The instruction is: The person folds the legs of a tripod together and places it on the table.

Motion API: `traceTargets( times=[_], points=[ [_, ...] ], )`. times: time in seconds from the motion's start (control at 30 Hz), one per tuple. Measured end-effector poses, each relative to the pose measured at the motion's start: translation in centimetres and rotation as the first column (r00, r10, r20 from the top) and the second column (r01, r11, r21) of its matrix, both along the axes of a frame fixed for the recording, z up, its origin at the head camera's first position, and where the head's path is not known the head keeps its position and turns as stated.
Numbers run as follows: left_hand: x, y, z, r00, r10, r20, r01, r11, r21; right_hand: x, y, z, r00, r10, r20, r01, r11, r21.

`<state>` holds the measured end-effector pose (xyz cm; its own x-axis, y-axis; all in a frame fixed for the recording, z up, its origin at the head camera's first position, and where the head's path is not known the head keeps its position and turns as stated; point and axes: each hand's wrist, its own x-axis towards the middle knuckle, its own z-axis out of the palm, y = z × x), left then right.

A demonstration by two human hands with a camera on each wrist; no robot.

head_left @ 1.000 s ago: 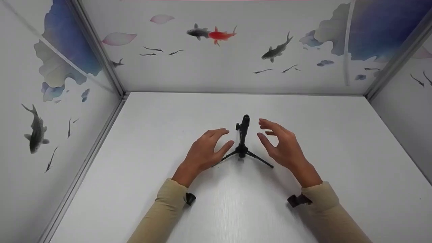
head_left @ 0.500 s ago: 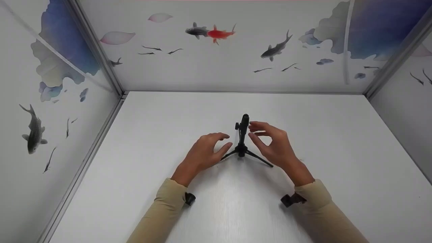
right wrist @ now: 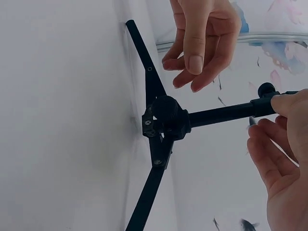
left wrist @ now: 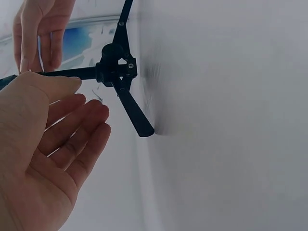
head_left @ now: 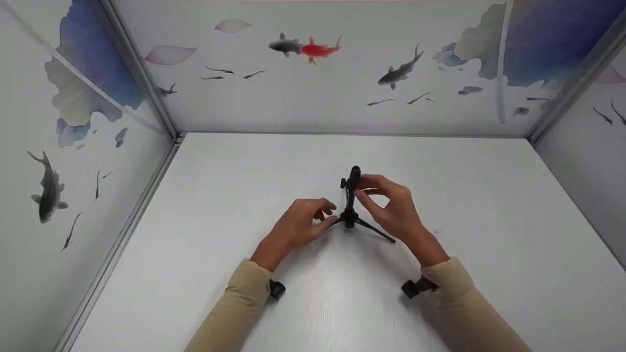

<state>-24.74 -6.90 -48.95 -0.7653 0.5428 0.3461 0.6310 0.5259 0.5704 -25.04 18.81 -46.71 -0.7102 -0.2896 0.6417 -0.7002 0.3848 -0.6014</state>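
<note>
A small black tripod [head_left: 349, 215] stands upright on the white table, legs spread, with a knob [head_left: 343, 183] on the left of its upper post. My right hand [head_left: 396, 208] pinches the upper post from the right; in the right wrist view its thumb [right wrist: 290, 102] lies against the tube below the knob, while some fingers are partly out of sight. Left of the tripod's hub, my left hand [head_left: 298, 222] hovers near a leg with fingers loosely bent. The right wrist view shows a gap between that left hand [right wrist: 207, 43] and the tripod, and nothing in its grasp.
White panels printed with fish and blue leaf shapes enclose the table [head_left: 234, 166] at the back [head_left: 313, 98] and both sides. Grey metal framing [head_left: 151, 88] runs along the left corner. Each wrist carries a small black camera, such as the right one [head_left: 413, 288].
My right hand has moved left from beside the tripod onto its upper post. My left hand has dropped slightly toward the leg, its fingers bending a little more. The tripod stays in place.
</note>
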Motion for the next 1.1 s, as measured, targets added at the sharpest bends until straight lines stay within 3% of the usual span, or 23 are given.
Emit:
traceTargets(
  times=[0.33, 0.73, 1.1],
  points=[
    [-0.2, 0.9, -0.2, 0.999, -0.032, 0.024, 0.031, 0.999, 0.017, -0.2, -0.3, 0.3, 1.000, -0.006, 0.021, 0.006, 1.000, -0.019],
    [-0.4, 2.1, -0.2, 0.994, 0.087, 0.070, -0.081, 0.993, -0.086, -0.2, -0.5, 0.1, 0.999, 0.009, 0.031, -0.009, 1.000, -0.018],
    [-0.6, 2.7, -0.2, 0.992, 0.105, 0.074, -0.097, 0.989, -0.112, -0.2, -0.8, -0.1, 0.999, -0.005, 0.035, 0.006, 1.000, -0.026]
  ],
)
